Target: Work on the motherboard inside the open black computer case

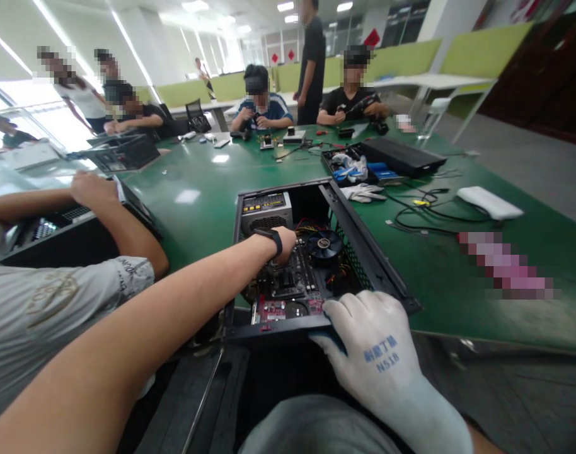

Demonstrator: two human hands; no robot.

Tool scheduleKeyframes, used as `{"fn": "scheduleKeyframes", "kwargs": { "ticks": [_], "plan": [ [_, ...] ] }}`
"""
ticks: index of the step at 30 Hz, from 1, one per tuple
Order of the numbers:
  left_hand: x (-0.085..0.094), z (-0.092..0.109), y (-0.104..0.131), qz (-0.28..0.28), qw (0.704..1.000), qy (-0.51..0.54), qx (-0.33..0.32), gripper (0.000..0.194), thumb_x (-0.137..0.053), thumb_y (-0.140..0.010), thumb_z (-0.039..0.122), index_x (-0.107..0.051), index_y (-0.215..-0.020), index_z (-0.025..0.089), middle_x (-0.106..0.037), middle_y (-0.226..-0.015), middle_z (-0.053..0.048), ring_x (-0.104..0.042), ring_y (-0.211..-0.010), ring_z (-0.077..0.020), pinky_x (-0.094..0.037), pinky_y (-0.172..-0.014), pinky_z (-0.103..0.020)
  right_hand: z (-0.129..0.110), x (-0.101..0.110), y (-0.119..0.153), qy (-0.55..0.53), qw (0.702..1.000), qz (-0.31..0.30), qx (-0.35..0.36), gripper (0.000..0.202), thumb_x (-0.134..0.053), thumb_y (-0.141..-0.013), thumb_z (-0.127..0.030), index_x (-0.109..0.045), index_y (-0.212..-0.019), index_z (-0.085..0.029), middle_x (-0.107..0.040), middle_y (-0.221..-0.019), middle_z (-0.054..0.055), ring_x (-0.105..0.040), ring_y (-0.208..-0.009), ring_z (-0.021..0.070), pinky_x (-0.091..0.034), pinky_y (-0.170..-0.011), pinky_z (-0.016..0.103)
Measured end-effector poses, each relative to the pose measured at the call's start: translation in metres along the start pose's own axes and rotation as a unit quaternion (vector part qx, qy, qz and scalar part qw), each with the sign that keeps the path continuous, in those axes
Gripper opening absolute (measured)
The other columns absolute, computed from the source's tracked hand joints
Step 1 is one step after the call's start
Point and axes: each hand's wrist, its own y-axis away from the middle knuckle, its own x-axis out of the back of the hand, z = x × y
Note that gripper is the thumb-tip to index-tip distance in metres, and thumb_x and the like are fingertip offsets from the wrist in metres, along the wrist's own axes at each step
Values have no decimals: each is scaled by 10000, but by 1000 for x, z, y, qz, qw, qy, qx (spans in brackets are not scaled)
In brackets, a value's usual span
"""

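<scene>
An open black computer case (382, 268) lies on its side at the near table edge. My bare left hand (285, 244), with a dark watch on its wrist, reaches inside above the motherboard (288, 277). Its fingers look closed and point down; what they hold, if anything, is hidden. Just beyond it sits the power supply (266, 211), and right of it a round black fan (324, 244). A red circuit board (273, 310) lies along the near side. My right hand (375, 347), in a white glove, is closed over the case's near rim, thumb underneath.
On my left a person in a grey shirt (70, 296) leans over another case (75, 239). Right of my case are gloves (363, 192), black cables (411, 217), a white box (489, 203) and a black tray-like case (401, 157). Several people work across the green table (198, 170).
</scene>
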Motion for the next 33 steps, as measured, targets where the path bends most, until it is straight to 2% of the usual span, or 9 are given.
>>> {"fn": "scheduleKeyframes", "kwargs": {
  "ticks": [8,12,21,27,33],
  "plan": [
    [-17,-8,-21,-21,999,13,36,538,-901,-497,169,-782,-1019,114,-751,-1056,-199,-705,-991,-342,-563,-849,-348,0,0,2,-13,1000,-10,-8,272,-727,-774,-455,-608,-869,-230,-564,-792,31,-433,-785,219,-237,-747,380],
    [-21,-11,-26,-15,999,9,37,540,-902,-498,181,-782,-1023,136,-748,-1088,-188,-701,-1018,-332,-558,-887,-349,0,-1,2,-10,1000,-12,-9,282,-729,-770,-465,-616,-876,-229,-567,-801,32,-431,-792,216,-235,-750,380],
    [-23,-10,-32,-49,997,-40,38,602,-898,-523,242,-761,-1099,133,-751,-1113,-147,-695,-1050,-283,-552,-860,-255,0,1,1,-8,1000,4,-4,297,-768,-736,-428,-639,-900,-216,-562,-794,26,-418,-782,204,-229,-745,368],
    [-22,-9,-29,-38,998,-34,45,573,-889,-543,241,-761,-1094,145,-752,-1120,-140,-698,-1049,-276,-549,-869,-254,0,0,2,-14,1000,12,-2,315,-782,-721,-427,-632,-902,-218,-558,-788,22,-415,-785,209,-228,-752,361],
    [-18,-10,-25,-36,998,-22,47,589,-873,-568,221,-740,-1130,105,-739,-1146,-160,-700,-1034,-275,-556,-862,-266,0,0,2,-13,1000,20,1,289,-757,-748,-430,-630,-901,-220,-550,-782,21,-412,-776,210,-219,-743,359]
  ]
}}
